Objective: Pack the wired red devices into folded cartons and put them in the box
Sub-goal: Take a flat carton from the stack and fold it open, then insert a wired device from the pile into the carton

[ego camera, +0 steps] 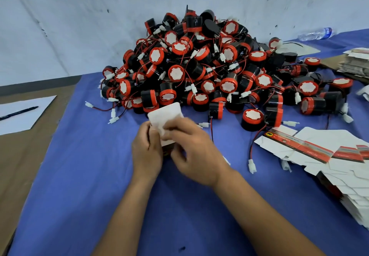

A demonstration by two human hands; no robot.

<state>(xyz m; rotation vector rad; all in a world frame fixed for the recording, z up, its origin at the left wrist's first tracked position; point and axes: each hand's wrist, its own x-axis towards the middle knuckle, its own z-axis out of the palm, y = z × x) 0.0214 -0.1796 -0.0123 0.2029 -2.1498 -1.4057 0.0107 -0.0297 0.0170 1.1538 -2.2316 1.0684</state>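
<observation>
One carton gripped by left hand and right hand – fingers curled round it, devices heaped uncountably behind

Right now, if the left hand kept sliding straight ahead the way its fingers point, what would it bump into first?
Probably the big heap of red-and-black round wired devices. The left hand points up-table, gripping a small white carton, whose raised flap would likely touch first; depth is unclear.

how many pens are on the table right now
1. The pen lies on the white sheet at the table's far left edge. Others could be hidden behind the device pile.
</observation>
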